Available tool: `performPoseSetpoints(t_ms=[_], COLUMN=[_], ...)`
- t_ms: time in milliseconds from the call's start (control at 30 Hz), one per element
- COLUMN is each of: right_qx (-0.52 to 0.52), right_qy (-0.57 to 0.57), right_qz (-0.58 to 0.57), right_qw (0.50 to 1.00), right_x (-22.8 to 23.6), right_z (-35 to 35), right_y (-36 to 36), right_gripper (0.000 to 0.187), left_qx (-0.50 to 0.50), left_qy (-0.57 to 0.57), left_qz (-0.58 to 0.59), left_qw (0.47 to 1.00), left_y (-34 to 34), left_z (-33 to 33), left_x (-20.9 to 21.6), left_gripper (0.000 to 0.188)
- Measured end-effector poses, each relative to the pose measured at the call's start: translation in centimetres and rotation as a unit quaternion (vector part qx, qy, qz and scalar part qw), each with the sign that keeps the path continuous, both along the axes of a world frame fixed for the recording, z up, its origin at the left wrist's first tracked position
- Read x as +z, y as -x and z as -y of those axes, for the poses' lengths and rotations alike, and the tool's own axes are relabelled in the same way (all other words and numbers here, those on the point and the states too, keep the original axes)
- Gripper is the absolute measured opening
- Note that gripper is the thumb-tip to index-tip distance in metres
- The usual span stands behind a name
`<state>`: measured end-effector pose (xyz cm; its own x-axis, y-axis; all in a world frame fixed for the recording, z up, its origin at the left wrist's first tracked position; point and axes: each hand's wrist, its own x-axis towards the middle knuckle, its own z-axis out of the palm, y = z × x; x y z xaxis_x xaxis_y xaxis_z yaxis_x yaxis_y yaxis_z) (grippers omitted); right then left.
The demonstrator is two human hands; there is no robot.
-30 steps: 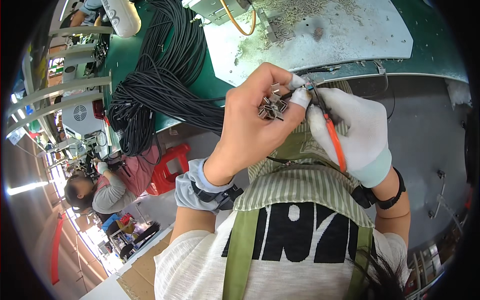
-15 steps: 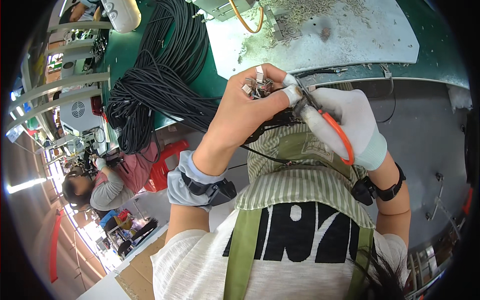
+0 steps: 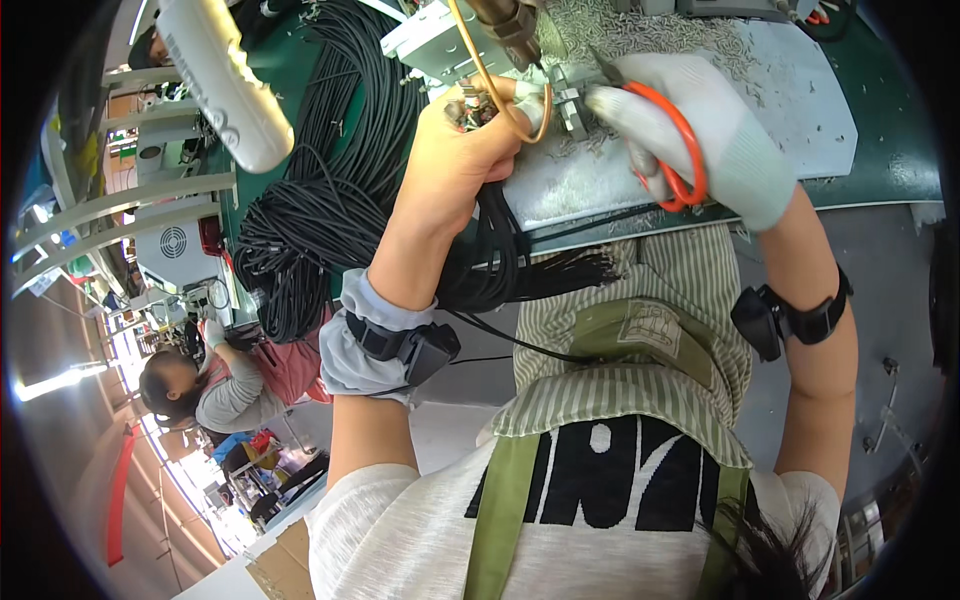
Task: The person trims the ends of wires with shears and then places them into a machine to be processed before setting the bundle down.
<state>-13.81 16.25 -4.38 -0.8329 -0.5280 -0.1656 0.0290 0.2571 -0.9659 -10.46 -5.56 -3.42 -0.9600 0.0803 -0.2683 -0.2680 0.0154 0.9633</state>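
A big heap of coiled black cable (image 3: 320,200) sprawls over the green worktop (image 3: 890,150). Metal scraps litter a pale mat (image 3: 800,100) up top. At the left, a white lamp housing (image 3: 215,75) juts in, and below it a seated co-worker in pink and grey (image 3: 235,385) bends over another station.

A factory assembly floor, cable/wiring work: green bench (image 3: 880,170) w/ big coils of black cable (image 3: 320,210), metal scraps (image 3: 650,30) strewn about, another worker (image 3: 215,385) at a nearby station, shelving (image 3: 120,190) behind.
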Motion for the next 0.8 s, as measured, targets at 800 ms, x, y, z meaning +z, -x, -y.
performPoseSetpoints(t_ms=[800], right_qx=[0.117], right_qy=[0.044], right_qz=[-0.480], right_qw=[0.868], right_x=[-3.9], right_z=[0.5], right_y=[4.7], right_gripper=[0.026], left_qx=[-0.006], left_qy=[0.239], left_qz=[-0.176], left_qw=[0.955], left_y=[1.0], left_z=[-2.1], left_x=[0.5], left_gripper=[0.019])
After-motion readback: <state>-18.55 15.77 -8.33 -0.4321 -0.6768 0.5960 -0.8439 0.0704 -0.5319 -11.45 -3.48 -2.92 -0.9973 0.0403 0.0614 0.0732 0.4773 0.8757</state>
